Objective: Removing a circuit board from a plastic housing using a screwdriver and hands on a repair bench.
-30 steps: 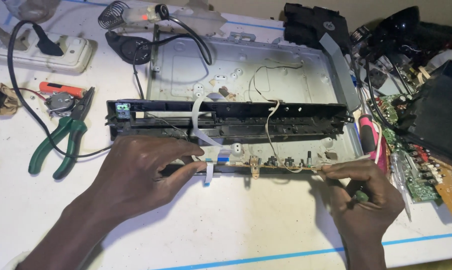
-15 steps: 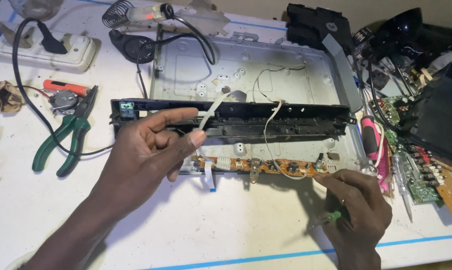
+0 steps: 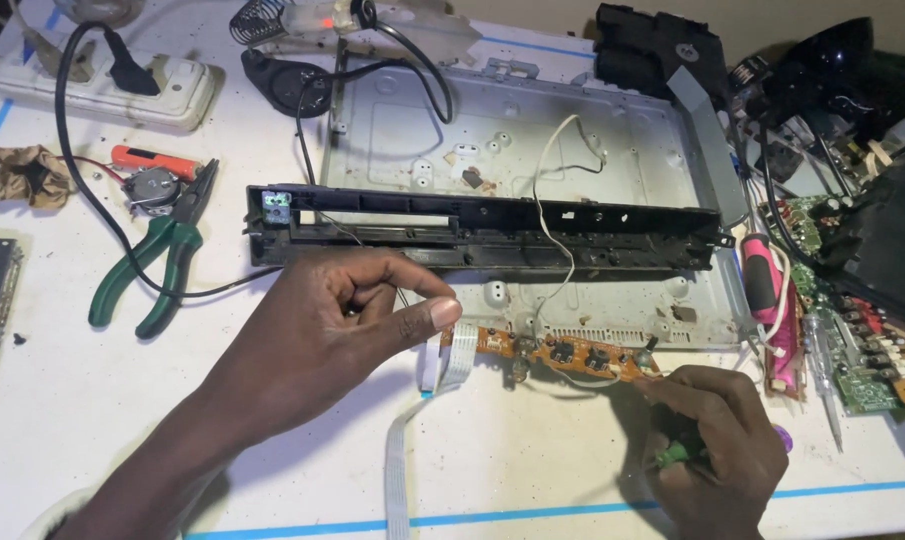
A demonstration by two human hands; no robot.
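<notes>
My left hand [image 3: 347, 320] hovers over the white table with thumb and fingers loosely curled, its thumb tip touching the end of a flat white ribbon cable [image 3: 442, 370] that trails toward the front edge. That cable joins a narrow orange circuit board [image 3: 562, 352] lying in front of a long black plastic front panel [image 3: 492, 230]. My right hand [image 3: 717, 445] is closed around a small green-handled screwdriver [image 3: 672, 455] whose tip points at the board's right end. Behind the panel lies an open grey metal chassis [image 3: 532, 140].
Green-handled pliers [image 3: 157, 265] and a small motor [image 3: 152, 185] lie at the left, near a white power strip [image 3: 112, 85]. A pink-handled tool [image 3: 762, 285], green circuit boards [image 3: 852, 350] and black parts crowd the right side. Black cables loop across the back.
My left hand let the ribbon cable drop from over the black panel; it now lies flat on the table. The right hand moved up a little toward the orange board's right end.
</notes>
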